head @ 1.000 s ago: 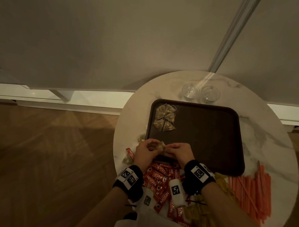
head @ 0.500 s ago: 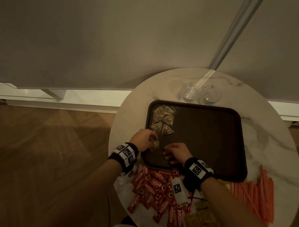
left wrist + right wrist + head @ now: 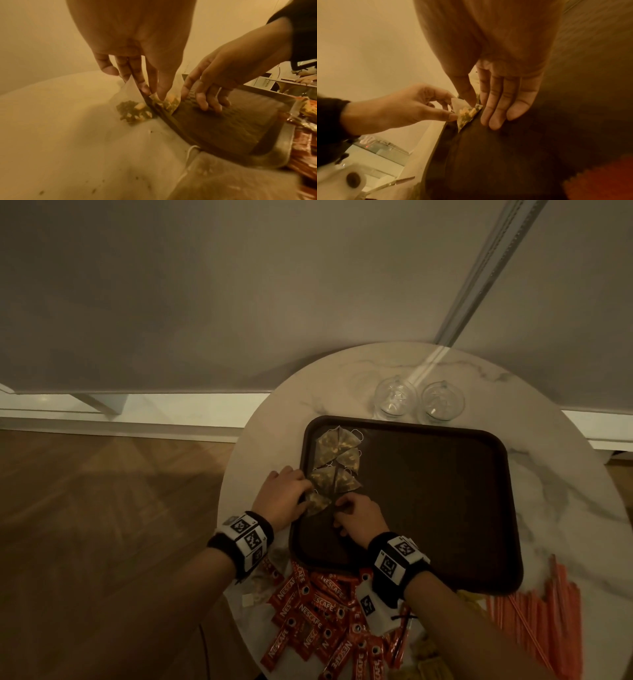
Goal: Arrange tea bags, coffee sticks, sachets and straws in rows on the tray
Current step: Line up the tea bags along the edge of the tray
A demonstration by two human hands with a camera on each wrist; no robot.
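A dark brown tray (image 3: 428, 491) lies on a round marble table (image 3: 565, 491). Several pyramid tea bags (image 3: 337, 453) lie in a column along the tray's left side. Just below that column, at the left rim, my left hand (image 3: 306, 498) pinches one more tea bag (image 3: 318, 503); the right wrist view shows thumb and fingers gripping this tea bag (image 3: 467, 112). My right hand (image 3: 342, 506) rests beside it, with straight fingers (image 3: 496, 108) on the tray floor and the thumb touching the bag. Red coffee sticks (image 3: 315, 611), orange straws (image 3: 548, 611) and yellow sachets (image 3: 472, 599) lie off the tray.
Two empty glass cups (image 3: 395, 398) (image 3: 443, 400) stand on the table behind the tray's far edge. Loose tea bags (image 3: 260, 587) lie on the table under my left wrist. A wall and white skirting run behind the table, with wooden floor at the left.
Both hands left the tray's near edge and carried the tea bag up and left to just below the column. The right hand let go and now rests on the tray.
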